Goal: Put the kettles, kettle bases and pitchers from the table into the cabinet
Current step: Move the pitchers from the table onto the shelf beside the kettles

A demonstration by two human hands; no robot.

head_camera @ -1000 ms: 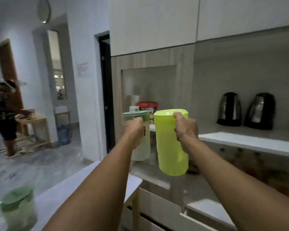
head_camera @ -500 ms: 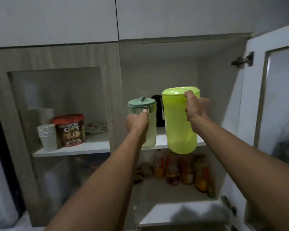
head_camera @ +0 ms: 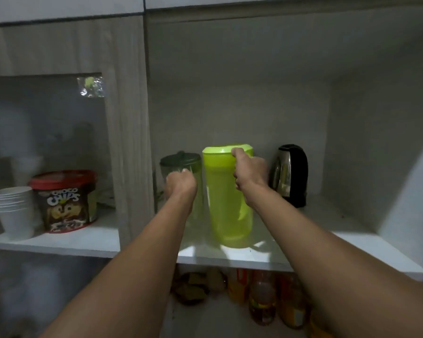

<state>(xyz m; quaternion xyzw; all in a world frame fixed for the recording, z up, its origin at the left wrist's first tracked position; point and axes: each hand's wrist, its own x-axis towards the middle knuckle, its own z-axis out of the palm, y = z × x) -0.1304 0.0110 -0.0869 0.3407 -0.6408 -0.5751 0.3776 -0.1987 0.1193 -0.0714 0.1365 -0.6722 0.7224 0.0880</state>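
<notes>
Lime pitcher (head_camera: 226,198) was gripped by right hand (head_camera: 250,170), green-lidded pitcher (head_camera: 181,167) by left hand (head_camera: 181,185); both were held at the shelf (head_camera: 327,250) beside kettle (head_camera: 289,174).

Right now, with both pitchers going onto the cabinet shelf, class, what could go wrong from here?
1. The right hand holding the lime pitcher is close to the kettle; pulling back carelessly could knock it.
2. The lime pitcher sits near the shelf front edge and might tip off.
3. The left hand holds the clear pitcher beside the lime one; they could bump.
</notes>
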